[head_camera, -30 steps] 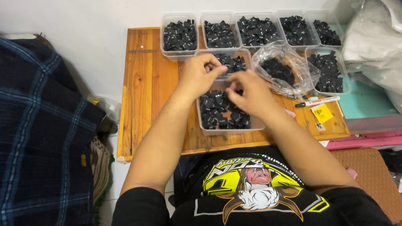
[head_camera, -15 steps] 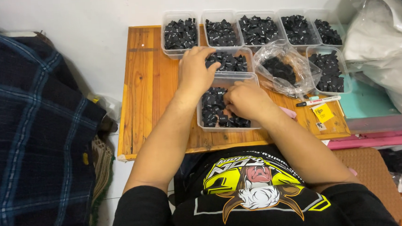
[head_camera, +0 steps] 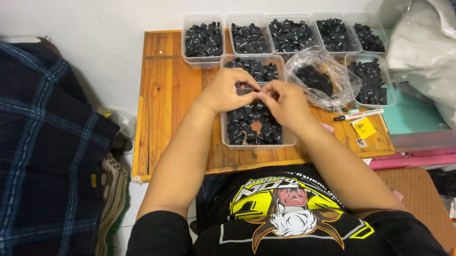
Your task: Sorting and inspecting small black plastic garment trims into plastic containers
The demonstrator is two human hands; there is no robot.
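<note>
Wooden table (head_camera: pixel 165 95) carries clear tubs of small black pieces. Your left hand (head_camera: pixel 226 91) and right hand (head_camera: pixel 287 102) meet fingertip to fingertip over the nearest tub (head_camera: pixel 253 125), pinching one black piece (head_camera: pixel 257 92) between them. A marker (head_camera: pixel 358 115) lies to the right.

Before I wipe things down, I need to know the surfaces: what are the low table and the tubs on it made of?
Low table: looks like varnished wood, with orange grain and knots. Tubs: apparently clear, glossy thin plastic; the small black pieces show through the walls.
</note>
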